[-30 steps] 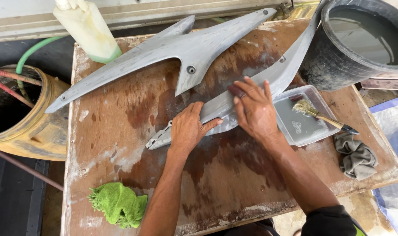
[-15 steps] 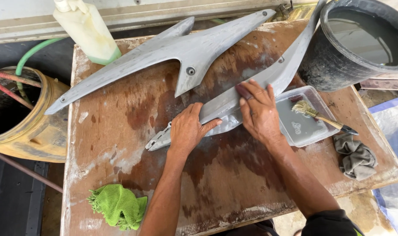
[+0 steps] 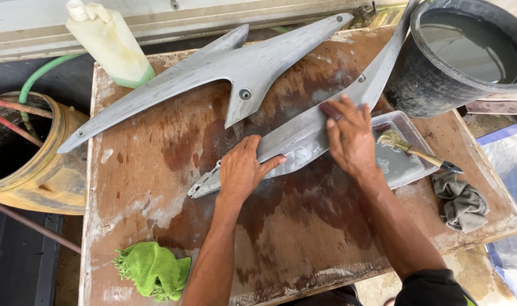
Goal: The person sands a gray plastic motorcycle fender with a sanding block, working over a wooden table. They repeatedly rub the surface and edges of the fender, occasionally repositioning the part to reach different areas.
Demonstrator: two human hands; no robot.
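Note:
A long, narrow grey plastic panel (image 3: 295, 139) lies slantwise on a wet brown wooden board (image 3: 304, 238). My left hand (image 3: 241, 170) presses down on the panel's lower left end, thumb hooked over its edge. Further up the same panel, my right hand (image 3: 349, 136) lies flat with the fingers together. A small dark sheet (image 3: 328, 109) shows under its fingertips. A second, wider grey panel (image 3: 241, 68) with a downward prong rests across the back of the board, apart from both hands.
A shallow tray (image 3: 408, 170) with a brush (image 3: 411, 148) lies right of my right hand, a grey rag (image 3: 459, 201) beside it. A black bucket of water (image 3: 423, 85) stands back right, a pale bottle (image 3: 108, 42) back left, a green cloth (image 3: 153, 269) front left, a yellow drum (image 3: 43, 175) off the left edge.
My right hand has slid up the long panel toward the far right. My left hand has stayed on the lower end.

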